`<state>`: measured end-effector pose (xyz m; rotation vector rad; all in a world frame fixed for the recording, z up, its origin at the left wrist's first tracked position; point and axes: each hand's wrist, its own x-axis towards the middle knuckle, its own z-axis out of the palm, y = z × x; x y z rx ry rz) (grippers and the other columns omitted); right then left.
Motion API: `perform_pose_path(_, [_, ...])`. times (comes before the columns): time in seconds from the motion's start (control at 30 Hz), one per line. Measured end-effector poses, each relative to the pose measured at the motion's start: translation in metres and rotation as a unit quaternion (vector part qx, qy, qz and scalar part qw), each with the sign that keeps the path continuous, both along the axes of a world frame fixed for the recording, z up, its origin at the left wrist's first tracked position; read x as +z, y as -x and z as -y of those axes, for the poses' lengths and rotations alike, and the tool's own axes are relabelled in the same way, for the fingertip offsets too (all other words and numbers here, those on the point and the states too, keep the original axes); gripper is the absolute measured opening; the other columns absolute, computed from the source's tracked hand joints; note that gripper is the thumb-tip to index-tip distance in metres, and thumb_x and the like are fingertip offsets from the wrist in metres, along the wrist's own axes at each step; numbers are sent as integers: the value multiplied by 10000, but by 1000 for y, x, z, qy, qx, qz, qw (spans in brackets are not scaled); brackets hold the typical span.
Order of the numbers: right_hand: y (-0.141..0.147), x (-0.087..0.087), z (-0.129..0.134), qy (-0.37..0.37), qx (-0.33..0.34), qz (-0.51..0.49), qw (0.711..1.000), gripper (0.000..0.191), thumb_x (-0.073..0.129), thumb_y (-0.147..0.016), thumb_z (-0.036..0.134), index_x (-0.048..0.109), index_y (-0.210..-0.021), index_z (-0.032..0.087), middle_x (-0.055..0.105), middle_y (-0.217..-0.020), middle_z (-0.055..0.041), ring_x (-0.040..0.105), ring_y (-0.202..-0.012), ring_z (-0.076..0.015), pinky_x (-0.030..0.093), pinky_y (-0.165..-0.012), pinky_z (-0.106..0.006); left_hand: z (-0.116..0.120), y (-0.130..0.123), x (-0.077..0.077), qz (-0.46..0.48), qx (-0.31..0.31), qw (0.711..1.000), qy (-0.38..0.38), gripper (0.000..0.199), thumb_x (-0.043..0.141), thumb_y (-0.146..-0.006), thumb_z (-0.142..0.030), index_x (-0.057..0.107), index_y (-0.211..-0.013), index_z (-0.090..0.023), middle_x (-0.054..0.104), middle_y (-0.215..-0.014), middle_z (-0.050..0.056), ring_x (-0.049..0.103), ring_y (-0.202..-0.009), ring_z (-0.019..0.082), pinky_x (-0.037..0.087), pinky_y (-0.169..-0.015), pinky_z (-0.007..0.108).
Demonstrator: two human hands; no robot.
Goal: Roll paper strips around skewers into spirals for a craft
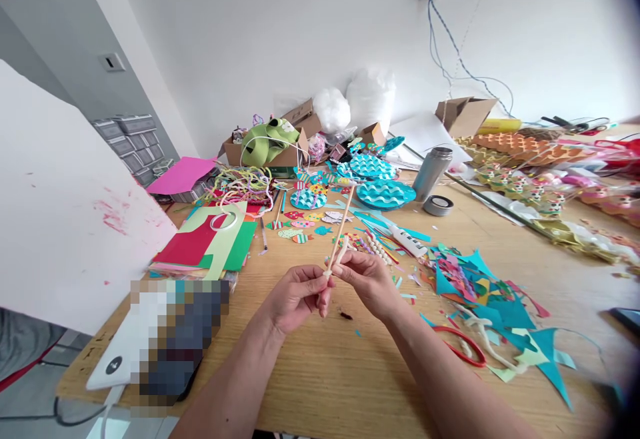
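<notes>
In the head view, my left hand (299, 298) pinches the lower end of a thin wooden stick (343, 227), which stands up with a slight tilt to the right. My right hand (369, 284) is closed beside it, thumb and finger gripping a soft cream-coloured cord (344, 246). Some of the cord appears wound round the stick's bottom, between both hands; how it is fastened is hidden by the fingers. Beyond the hands lie flat paper fish cutouts (302, 224) and a strand of pale beads (379, 248).
Red-handled scissors (463, 347) and blue paper scraps (505, 316) lie at right. A white glue tube (409, 242), steel thermos (433, 174) and blue wavy paper discs (385, 194) stand farther back. Coloured sheets (185, 242) and a white power bank (123, 342) are at left.
</notes>
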<state>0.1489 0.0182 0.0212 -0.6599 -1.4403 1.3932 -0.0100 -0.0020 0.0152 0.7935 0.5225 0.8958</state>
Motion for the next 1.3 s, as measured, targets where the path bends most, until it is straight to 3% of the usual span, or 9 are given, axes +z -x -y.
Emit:
perform_pose_path(0.13, [-1,-1,-1,9,0,15,1000,160,663,-732,322,634,-678,174,618,-642,-3,549,-612,-136,438,-621,-274,-1,0,1,-60,28,998,-21,156,649,-726,-260,635,-736,-104,608,-606,25,530,-483,81,452,-474,210])
perform_pose_path(0.23, [0,-1,-2,-17,-42,50,998,181,654,-738,341,623,-674,175,628,-669,-15,547,-634,-145,442,-629,-278,-1,-3,1,-127,85,987,-56,196,655,-718,-294,632,-787,-112,652,-698,55,579,-567,113,485,-553,248])
perform_pose_path(0.3, [0,-2,-2,-40,-72,74,994,186,645,-744,349,617,-675,179,638,-705,-24,553,-669,-155,444,-660,-288,-1,-7,-1,-200,146,963,-108,224,673,-694,-314,633,-789,-115,658,-712,60,591,-610,128,490,-591,257])
perform_pose_path(0.47, [3,-6,-3,-67,-116,111,985,201,627,-758,358,613,-665,181,640,-723,-27,560,-698,-163,433,-701,-297,1,-13,-9,-334,283,869,-233,257,628,-729,-338,635,-897,-144,662,-700,42,592,-599,126,478,-574,228])
perform_pose_path(0.6, [4,-5,-3,-62,-128,134,981,247,606,-767,388,616,-648,172,624,-677,-24,554,-670,-157,430,-673,-282,1,-13,-10,-357,299,852,-238,216,583,-764,-332,646,-847,-143,689,-729,69,627,-622,149,500,-587,244])
perform_pose_path(0.87, [6,-3,-2,-15,-113,96,989,254,627,-736,427,620,-711,174,623,-720,-39,567,-702,-176,451,-677,-301,1,-11,-7,-359,321,846,-230,182,603,-747,-326,662,-786,-158,691,-695,59,619,-585,149,486,-548,232])
perform_pose_path(1.03, [7,-5,-2,-38,-137,101,985,239,614,-753,405,600,-669,182,616,-691,-32,543,-673,-169,440,-657,-303,1,-12,-7,-343,324,854,-218,183,623,-725,-339,667,-759,-165,679,-656,56,602,-564,146,471,-537,227])
perform_pose_path(1.17, [7,-3,1,-80,-167,120,975,214,614,-765,366,581,-656,185,600,-693,-25,524,-673,-164,416,-655,-296,2,-12,-2,-318,278,890,-173,223,609,-730,-359,646,-746,-140,655,-619,48,584,-545,133,457,-491,211])
perform_pose_path(1.3, [6,-2,2,-87,-156,106,978,217,598,-782,358,560,-653,188,591,-691,-19,520,-667,-159,414,-654,-294,2,-10,2,-226,217,943,-111,223,628,-713,-343,621,-712,-120,618,-585,24,537,-499,106,421,-435,200])
